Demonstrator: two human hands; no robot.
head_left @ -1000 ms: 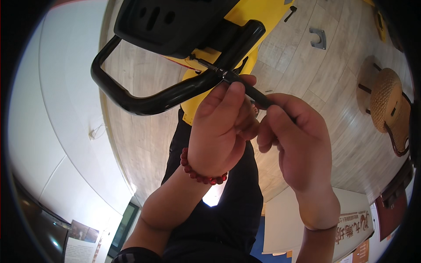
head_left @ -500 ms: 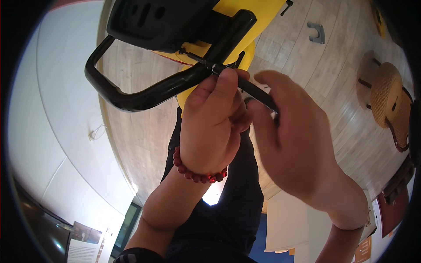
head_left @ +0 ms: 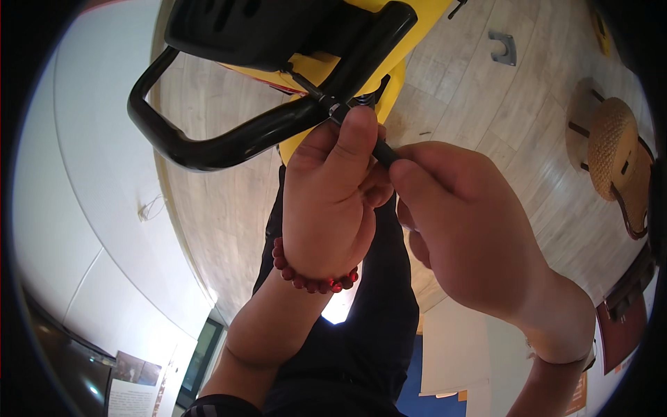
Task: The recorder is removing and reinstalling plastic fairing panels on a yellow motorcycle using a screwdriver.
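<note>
A slim black screwdriver [head_left: 336, 110] with a silver ring slants from under a black plastic housing [head_left: 233, 31] down to my hands. My left hand [head_left: 326, 174] is closed round its middle, thumb on top, with a red bead bracelet [head_left: 303, 284] at the wrist. My right hand [head_left: 465, 222] pinches the handle's end between thumb and forefinger. The screwdriver crosses over a bent black handlebar [head_left: 208, 158], which belongs to a yellow and black machine [head_left: 389, 90]. The thin tip reaches the housing's lower edge, where its exact contact is hard to make out.
Wood-look floor [head_left: 472, 104] lies beyond the machine. On it are a grey U-shaped piece [head_left: 502, 48] and, at the right, a woven chair [head_left: 611, 149]. A white curved wall [head_left: 104, 174] runs along the left. My dark-trousered legs [head_left: 347, 354] are below my hands.
My right hand has closed on the handle's end; its fingers were spread around it before. My left hand keeps its hold. The machine appears slightly higher and further left in view.
</note>
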